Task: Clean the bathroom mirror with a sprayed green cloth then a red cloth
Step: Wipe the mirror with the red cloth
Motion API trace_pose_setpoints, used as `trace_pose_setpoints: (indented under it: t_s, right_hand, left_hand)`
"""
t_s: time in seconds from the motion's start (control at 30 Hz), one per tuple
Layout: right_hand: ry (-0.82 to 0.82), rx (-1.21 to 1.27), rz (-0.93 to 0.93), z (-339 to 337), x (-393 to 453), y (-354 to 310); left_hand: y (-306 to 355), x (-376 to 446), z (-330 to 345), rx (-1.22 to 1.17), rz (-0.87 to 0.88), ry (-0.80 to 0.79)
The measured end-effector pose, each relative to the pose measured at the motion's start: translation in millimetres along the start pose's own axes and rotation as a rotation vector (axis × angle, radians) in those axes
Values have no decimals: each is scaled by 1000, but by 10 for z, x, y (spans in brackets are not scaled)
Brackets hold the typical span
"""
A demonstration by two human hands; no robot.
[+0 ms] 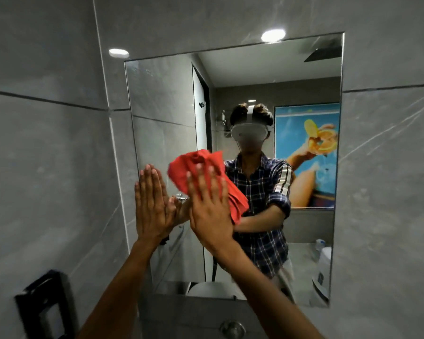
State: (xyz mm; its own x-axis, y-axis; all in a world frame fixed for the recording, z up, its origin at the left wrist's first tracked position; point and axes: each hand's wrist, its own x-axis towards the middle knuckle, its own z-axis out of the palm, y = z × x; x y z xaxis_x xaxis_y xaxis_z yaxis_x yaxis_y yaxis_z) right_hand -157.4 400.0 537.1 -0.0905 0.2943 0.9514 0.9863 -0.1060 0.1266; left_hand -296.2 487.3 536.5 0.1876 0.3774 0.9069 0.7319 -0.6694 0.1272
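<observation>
**Red cloth on the glass: the second wipe**

We begin with our hands. The right hand [209, 206] lies flat, the fingers spread wide, and it presses a crumpled red fabric cloth [201, 167] against the rectangular frameless wall mirror [267, 74]. The hand does not pinch the cloth; the open palm holds it to the glass, and red folds show above the fingertips and to the right of the hand. The left hand [152, 204] is open too, the fingers straight and close together, and it is empty. It rests against the left edge of the mirror, where its own reflection meets it.

The cloth sits in the left lower part of the mirror, well apart from the top edge and from the right side. We see no green cloth and no spray bottle from here.

Around the mirror there is a grey marble-look tiled wall [47, 143]. A black wall-mounted holder [44, 304] is at the lower left, blurred, so we cannot tell what it carries.

We judge that the step in hand is the second one, the wipe with the red cloth. The next move, we think, calls for even pressure of the flat palm while it slides the cloth to the right and upward, to the parts it does not cover now, and the left hand can steady the body.
</observation>
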Motion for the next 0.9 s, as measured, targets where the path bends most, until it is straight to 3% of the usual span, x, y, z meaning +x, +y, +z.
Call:
trace_pose_setpoints:
  t_s: [0.07,0.13,0.2,0.37,0.47,0.53,0.6,0.7,0.8,0.9]
  right_hand:
    - [-147,-33,-296,-76,-160,265]
    - [-191,-70,-381,-241,-228,621]
    - [-134,-112,-224,-445,-269,1021]
    - [158,-88,498,-1041,299,1813]
    - [322,-33,745,-1132,1007,1692]
    - [388,-29,791,-1043,1302,1431]
    - [386,-34,703,-846,1453,1030]
    - [334,54,409,-502,1518,295]
    - [110,146,-11,-245,1424,-98]
    - [-100,13,-390,-250,1203,106]
  left_hand:
    - [18,-13,-20,-39,-6,-8]
    - [38,-17,-43,8,5,-19]
    - [12,-24,-9,57,8,-19]
    - [-38,-14,38,87,9,-5]
    - [-18,-35,44,60,7,-7]
    - [15,-21,55,49,11,-12]
    - [14,-23,50,55,6,-12]
    - [-37,-18,47,64,11,-3]
    - [-23,-11,58,73,14,1]
    - [-4,-4,48,69,7,12]
